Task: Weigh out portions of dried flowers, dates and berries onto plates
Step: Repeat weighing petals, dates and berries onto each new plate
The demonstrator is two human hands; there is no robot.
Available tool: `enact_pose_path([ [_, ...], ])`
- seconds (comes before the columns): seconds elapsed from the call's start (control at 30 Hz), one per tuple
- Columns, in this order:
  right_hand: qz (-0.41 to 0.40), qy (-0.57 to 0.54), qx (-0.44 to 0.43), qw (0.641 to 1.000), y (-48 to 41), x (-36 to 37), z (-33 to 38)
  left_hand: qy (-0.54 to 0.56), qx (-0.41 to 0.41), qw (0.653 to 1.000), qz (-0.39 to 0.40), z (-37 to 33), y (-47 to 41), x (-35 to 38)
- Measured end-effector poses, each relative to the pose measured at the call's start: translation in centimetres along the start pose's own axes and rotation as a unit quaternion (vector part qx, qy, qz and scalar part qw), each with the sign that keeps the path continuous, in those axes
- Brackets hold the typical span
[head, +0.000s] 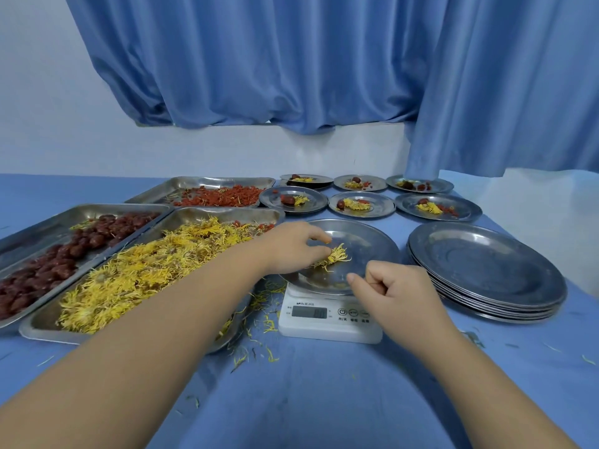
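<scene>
While your left hand (293, 246) pinches the tuft (335, 257) onto the plate (366, 244) on the scale (327, 325), your right hand (402, 290) hovers curled at the near rim, nothing visible in its fingers. The tuft lies just beyond it, leftward; your left hand is nearer, with the tray (201, 213) beside it.

a pleated blue curtain (291, 59) hangs before a white wall (32, 92), above a blue tablecloth (291, 400).
</scene>
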State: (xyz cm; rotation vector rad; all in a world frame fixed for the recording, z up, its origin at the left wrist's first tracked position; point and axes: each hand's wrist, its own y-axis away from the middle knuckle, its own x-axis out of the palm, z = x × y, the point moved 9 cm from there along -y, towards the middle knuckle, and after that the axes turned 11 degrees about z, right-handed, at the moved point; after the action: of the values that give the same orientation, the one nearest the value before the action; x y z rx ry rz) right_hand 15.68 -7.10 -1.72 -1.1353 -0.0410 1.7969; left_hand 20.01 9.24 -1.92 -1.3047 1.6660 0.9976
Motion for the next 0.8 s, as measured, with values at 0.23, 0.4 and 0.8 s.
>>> enact_pose_path([
  [0.23,0.003,0.005,-0.014,1.000,0.3,0.9,0.9,0.112,0.016,0.992,-0.047,2.3,3.9,-2.0],
  [0.4,-0.019,-0.005,-0.054,0.998,-1.4,3.4,5.4,0.156,0.000,0.985,-0.070,5.8,7.1,-3.9],
  [0.8,0.058,0.103,-0.112,0.987,-3.0,11.4,10.8,0.095,-0.187,0.958,-0.196,23.2,17.6,-13.1],
])
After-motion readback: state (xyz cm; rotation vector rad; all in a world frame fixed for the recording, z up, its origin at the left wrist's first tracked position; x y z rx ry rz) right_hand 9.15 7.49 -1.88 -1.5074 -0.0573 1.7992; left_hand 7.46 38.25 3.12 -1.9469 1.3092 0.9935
